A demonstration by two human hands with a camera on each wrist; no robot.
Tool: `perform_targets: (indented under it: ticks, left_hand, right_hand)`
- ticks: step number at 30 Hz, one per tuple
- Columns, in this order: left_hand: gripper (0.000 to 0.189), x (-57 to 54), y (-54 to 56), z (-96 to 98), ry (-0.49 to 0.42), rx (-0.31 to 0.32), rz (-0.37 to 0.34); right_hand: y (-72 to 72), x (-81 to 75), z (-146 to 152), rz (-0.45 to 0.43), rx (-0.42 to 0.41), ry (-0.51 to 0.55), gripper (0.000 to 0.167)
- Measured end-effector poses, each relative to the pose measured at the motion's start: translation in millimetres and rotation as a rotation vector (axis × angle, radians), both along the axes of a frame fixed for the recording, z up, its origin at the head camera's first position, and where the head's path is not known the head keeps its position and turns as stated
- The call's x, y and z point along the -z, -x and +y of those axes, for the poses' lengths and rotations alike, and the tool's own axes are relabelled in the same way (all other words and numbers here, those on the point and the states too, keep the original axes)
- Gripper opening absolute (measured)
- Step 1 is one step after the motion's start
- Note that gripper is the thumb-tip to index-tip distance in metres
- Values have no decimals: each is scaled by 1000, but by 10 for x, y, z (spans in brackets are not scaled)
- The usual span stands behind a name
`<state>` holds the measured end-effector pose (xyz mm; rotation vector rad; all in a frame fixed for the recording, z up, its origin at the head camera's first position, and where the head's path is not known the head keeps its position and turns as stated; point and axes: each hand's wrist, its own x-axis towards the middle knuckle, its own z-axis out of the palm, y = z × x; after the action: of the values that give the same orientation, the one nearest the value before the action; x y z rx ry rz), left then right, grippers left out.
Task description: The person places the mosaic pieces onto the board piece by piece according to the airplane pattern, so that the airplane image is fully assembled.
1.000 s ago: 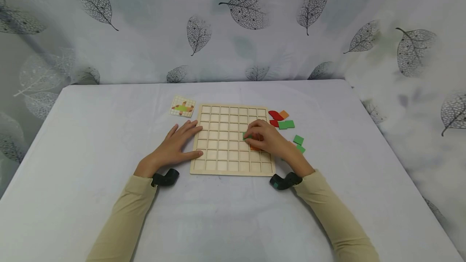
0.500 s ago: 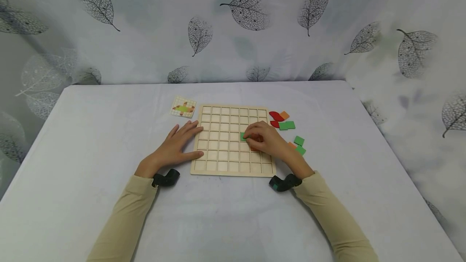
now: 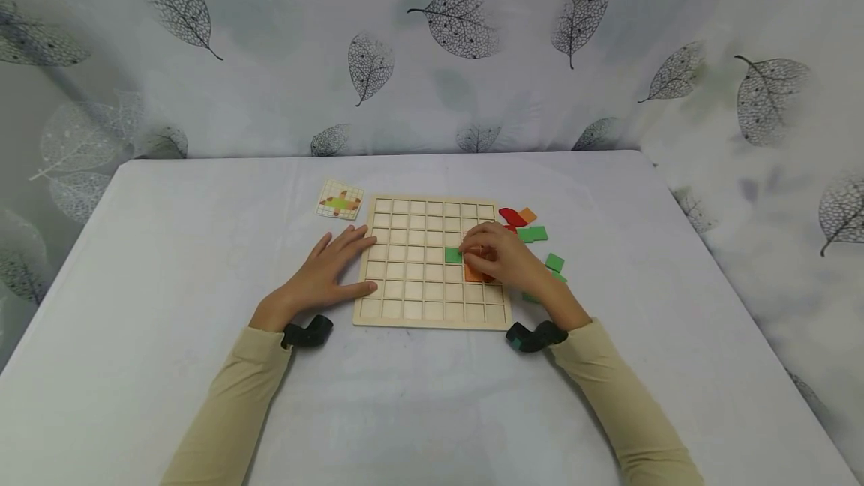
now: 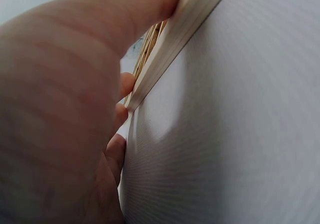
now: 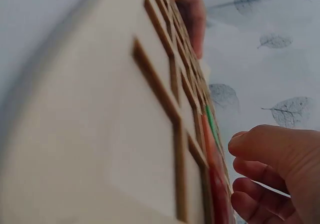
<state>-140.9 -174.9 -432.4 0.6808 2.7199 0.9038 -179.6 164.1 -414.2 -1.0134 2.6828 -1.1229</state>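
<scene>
A wooden grid board (image 3: 413, 270) lies on the white table. My left hand (image 3: 322, 270) is spread flat at its left side, thumb and fingertips resting on the frame. In the left wrist view the thumb and fingers lie along the board's edge (image 4: 172, 46). Over the board's right half is my right hand (image 3: 506, 253), fingers loosely bent. A green square (image 3: 453, 255) sits in a cell just left of its fingertips. Below the fingers an orange piece (image 3: 472, 274) shows, partly covered. In the right wrist view the fingers (image 5: 265, 146) stand apart from the green piece (image 5: 212, 121), with nothing between them.
A small pattern card (image 3: 340, 199) lies beyond the board's upper left corner. Right of the board are red leaf-shaped pieces (image 3: 511, 216), an orange piece (image 3: 528, 214), and several green pieces (image 3: 533, 233), some partly behind the right hand and wrist.
The green square, earlier pinched in my right fingertips, has shifted slightly left into its cell and been let go. My right hand has drawn back rightward. The left hand stays put.
</scene>
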Motion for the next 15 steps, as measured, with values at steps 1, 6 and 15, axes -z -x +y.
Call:
perform_targets:
  ticks: [1,6,15]
  left_hand:
    - [78,1,1,1,2,0,0]
    - [78,3,4,3,9,0,-1]
    - [79,26,13,-10,12,1,8]
  right_hand:
    - [6,-11,20,9,0,12,11]
    - [33,-57,125,17,18,41,11]
    - [81,-137,280,40,43,14,12]
